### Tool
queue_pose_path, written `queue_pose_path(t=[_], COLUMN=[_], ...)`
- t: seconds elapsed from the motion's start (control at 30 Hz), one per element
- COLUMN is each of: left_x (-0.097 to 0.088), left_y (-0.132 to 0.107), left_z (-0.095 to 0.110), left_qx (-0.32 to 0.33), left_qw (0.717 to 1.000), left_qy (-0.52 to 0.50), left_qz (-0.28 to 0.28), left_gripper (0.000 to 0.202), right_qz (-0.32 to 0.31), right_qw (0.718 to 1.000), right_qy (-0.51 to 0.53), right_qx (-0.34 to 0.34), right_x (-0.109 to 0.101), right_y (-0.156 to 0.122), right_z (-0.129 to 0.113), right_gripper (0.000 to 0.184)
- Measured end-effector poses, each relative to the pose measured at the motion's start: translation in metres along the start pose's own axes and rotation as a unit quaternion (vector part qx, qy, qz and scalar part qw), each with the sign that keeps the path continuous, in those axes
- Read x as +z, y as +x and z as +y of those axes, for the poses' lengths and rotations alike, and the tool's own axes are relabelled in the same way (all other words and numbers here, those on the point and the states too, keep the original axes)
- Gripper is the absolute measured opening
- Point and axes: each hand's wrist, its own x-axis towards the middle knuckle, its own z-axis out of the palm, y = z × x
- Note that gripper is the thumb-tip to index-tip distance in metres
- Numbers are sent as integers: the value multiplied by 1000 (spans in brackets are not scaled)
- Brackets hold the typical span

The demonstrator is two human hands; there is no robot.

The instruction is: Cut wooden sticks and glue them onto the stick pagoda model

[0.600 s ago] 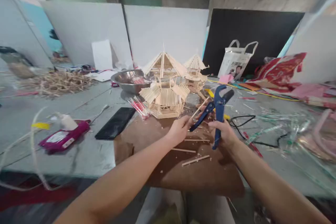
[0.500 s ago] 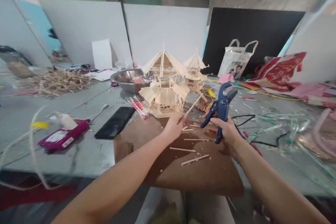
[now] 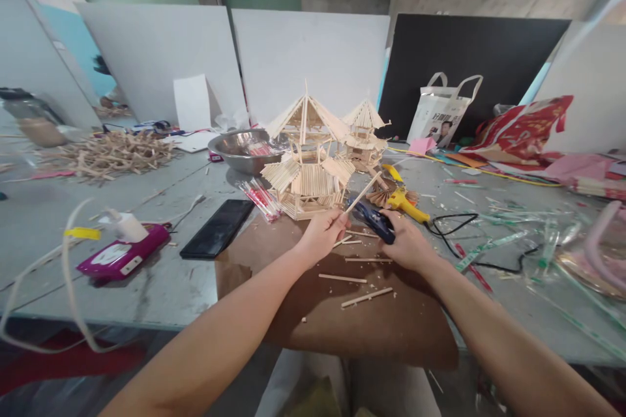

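Observation:
My left hand pinches a thin wooden stick, which slants up to the right. My right hand is closed around a blue hand cutter, its head pointing left beside the stick; whether the jaws touch the stick I cannot tell. Just beyond my hands stands a pavilion model built of wooden sticks, with a smaller stick tower behind it. Several cut sticks and small chips lie on a brown board below my hands.
A yellow glue gun with a black cord lies right of the models. To the left are a black phone, a purple power strip and a steel bowl. Plastic wrappers litter the right side; a stick pile lies far left.
My right hand has turned and lowered the cutter from upright to lying leftward near the stick. The glue gun now shows. My left hand keeps the stick nearly still.

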Motion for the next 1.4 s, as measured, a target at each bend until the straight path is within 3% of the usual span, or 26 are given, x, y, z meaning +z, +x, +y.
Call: queue_pose_path(t=[0.27, 1.4], left_x=[7, 5], left_y=[-1, -1], left_z=[-9, -6], left_qx=[10, 33], left_qw=[999, 998], left_qy=[22, 39], left_qz=[-22, -47], left_gripper=[34, 36], right_qz=[-24, -29], right_qw=[999, 999], right_qy=[-25, -27], right_qx=[-21, 0], right_x=[0, -2], right_y=[-4, -7], right_z=[-14, -17], right_gripper=[57, 52])
